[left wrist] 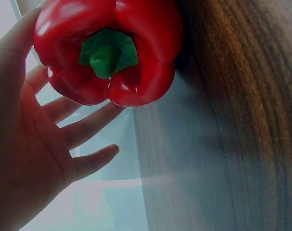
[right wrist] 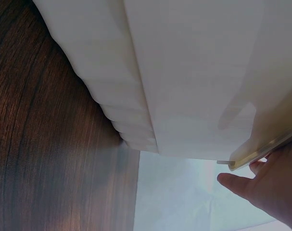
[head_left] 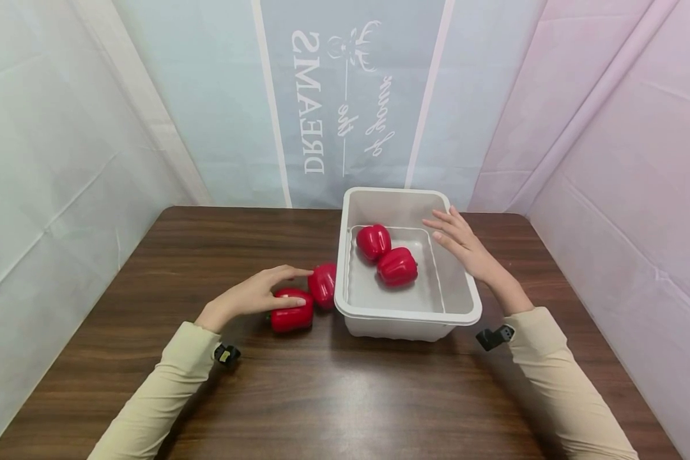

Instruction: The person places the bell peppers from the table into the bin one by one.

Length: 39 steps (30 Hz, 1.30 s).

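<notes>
My left hand (head_left: 254,292) reaches over a red bell pepper (head_left: 293,318) on the table, thumb across its top and fingers stretched past it toward a second red pepper (head_left: 324,287). In the left wrist view the near pepper (left wrist: 148,26) shows its green stem, and the fingers are spread loosely behind it. That second pepper lies against the left side of a white plastic bin (head_left: 408,317). At the bin's right rim is my right hand (head_left: 464,246), fingers extended over the inside. Two more red peppers, one farther back (head_left: 374,241) and one nearer (head_left: 397,267), lie in the bin.
The bin stands on a dark wood-grain table (head_left: 345,396), near its back edge. Behind hangs a pale blue cloth (head_left: 207,96) with printed lettering. White cloth walls close off both sides. Each wrist carries a small black camera.
</notes>
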Each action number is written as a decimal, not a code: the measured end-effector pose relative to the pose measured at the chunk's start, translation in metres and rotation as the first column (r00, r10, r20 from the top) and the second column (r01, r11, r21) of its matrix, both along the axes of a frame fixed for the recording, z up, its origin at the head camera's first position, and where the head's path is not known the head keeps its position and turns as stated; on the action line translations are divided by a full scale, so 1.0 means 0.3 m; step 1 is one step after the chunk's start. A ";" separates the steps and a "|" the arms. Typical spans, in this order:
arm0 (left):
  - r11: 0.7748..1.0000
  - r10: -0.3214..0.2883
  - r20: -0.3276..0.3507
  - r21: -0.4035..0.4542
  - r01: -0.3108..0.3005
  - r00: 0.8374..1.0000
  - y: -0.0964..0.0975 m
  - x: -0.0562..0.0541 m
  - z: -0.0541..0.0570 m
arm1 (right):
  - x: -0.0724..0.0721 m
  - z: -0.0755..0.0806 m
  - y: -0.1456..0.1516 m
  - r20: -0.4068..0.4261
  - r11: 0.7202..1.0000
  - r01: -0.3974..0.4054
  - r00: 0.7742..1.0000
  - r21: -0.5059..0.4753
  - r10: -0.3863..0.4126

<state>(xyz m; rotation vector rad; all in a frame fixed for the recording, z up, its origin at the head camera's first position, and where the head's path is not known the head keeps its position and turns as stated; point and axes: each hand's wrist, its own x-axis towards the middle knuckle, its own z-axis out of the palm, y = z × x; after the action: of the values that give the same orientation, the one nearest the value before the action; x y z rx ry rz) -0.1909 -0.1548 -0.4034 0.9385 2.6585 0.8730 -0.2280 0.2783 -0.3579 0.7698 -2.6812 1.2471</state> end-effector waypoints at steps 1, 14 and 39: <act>1.000 -0.003 -0.003 0.004 0.003 1.000 0.000 0.000 -0.001 | 0.000 -0.001 0.000 0.000 1.000 0.001 1.000 0.001 -0.001; 1.000 -0.022 0.012 -0.010 0.022 1.000 0.007 0.008 0.000 | -0.005 -0.002 0.001 0.001 1.000 -0.006 1.000 -0.001 0.006; 1.000 -0.003 0.100 -0.019 0.005 0.995 -0.003 0.038 -0.009 | 0.006 0.011 -0.006 0.010 1.000 0.002 1.000 0.002 -0.002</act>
<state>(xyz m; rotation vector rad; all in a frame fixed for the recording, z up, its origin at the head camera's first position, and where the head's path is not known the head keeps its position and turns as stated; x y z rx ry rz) -0.1796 -0.1557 -0.4062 0.8718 2.5756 0.8676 -0.2261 0.2764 -0.3548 0.7630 -2.6909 1.2520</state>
